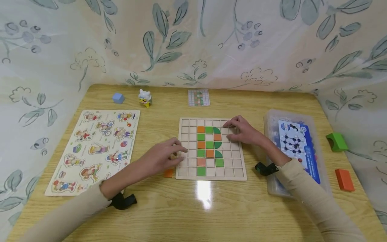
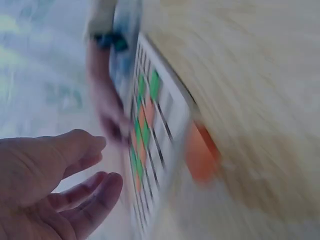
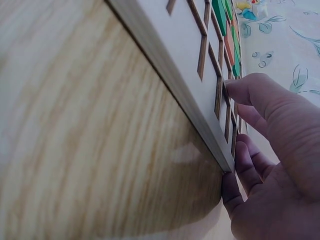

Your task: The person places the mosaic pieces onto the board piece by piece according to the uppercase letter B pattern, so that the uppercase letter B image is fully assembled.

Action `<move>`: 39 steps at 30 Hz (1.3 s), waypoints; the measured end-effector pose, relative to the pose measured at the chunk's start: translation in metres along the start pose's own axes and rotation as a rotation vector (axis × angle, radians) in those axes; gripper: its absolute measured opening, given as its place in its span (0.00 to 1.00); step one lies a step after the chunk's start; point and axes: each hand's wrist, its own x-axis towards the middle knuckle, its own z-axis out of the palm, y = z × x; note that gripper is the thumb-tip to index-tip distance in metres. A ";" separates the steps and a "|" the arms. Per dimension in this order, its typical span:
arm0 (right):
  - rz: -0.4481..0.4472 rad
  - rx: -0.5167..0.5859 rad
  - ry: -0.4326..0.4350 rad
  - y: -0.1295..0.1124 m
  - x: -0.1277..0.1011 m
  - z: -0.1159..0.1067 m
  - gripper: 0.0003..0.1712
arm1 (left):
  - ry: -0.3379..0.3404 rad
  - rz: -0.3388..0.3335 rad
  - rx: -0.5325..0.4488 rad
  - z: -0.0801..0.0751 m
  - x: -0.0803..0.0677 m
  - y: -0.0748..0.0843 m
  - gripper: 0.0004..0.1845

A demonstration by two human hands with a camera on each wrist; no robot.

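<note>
A wooden grid board (image 1: pixel 232 164) lies in the middle of the table, with orange and green tiles (image 1: pixel 209 146) set in its middle columns. My right hand (image 1: pixel 242 131) rests on the board's upper right corner. In the right wrist view its fingers (image 3: pixel 250 95) touch the board (image 3: pixel 185 55) on top and along its edge. My left hand (image 1: pixel 166 156) hovers at the board's left edge, over the table. In the blurred left wrist view that hand (image 2: pixel 55 185) is relaxed and holds nothing. A loose orange tile (image 1: pixel 168 173) (image 2: pixel 200 155) lies on the table by the board's lower left corner.
A character peg puzzle (image 1: pixel 93 148) lies at the left. A blue cube (image 1: pixel 118 98), a small toy figure (image 1: pixel 145 97) and a pattern card (image 1: pixel 198 97) sit at the back. At the right are a clear plastic box (image 1: pixel 272 183), a green block (image 1: pixel 336 142) and an orange block (image 1: pixel 344 179).
</note>
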 end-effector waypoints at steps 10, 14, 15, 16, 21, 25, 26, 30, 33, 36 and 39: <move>0.002 -0.002 -0.009 -0.003 0.001 0.002 0.23 | 0.069 -0.063 -0.163 0.007 -0.079 -0.034 0.11; -0.013 -0.019 -0.006 -0.004 0.005 0.001 0.22 | 0.069 -0.070 -0.175 0.015 -0.084 -0.026 0.12; -0.010 -0.020 -0.007 -0.005 0.006 0.001 0.22 | 0.074 -0.074 -0.172 0.016 -0.084 -0.024 0.12; -0.005 -0.021 -0.009 -0.005 0.007 0.001 0.22 | 0.077 -0.080 -0.171 0.017 -0.084 -0.023 0.13; 0.002 -0.011 -0.017 -0.006 0.011 0.003 0.23 | 0.110 -0.106 -0.129 0.021 -0.085 -0.020 0.15; -0.003 -0.013 -0.014 -0.006 0.011 0.005 0.23 | 0.111 -0.115 -0.108 0.023 -0.084 -0.021 0.17; 0.003 -0.013 -0.014 -0.005 0.010 0.005 0.23 | 0.109 -0.115 -0.110 0.023 -0.083 -0.022 0.17; 0.035 -0.013 0.004 -0.003 0.003 0.006 0.23 | 0.069 -0.128 -0.114 0.024 -0.075 -0.022 0.17; 0.055 -0.012 0.015 -0.001 -0.001 0.005 0.22 | 0.035 -0.143 -0.118 0.025 -0.070 -0.022 0.18; 0.057 -0.010 0.008 -0.001 0.000 0.005 0.22 | 0.032 -0.150 -0.123 0.025 -0.069 -0.022 0.18; 0.058 -0.006 -0.001 -0.001 0.002 0.005 0.23 | 0.032 -0.147 -0.133 0.026 -0.069 -0.022 0.17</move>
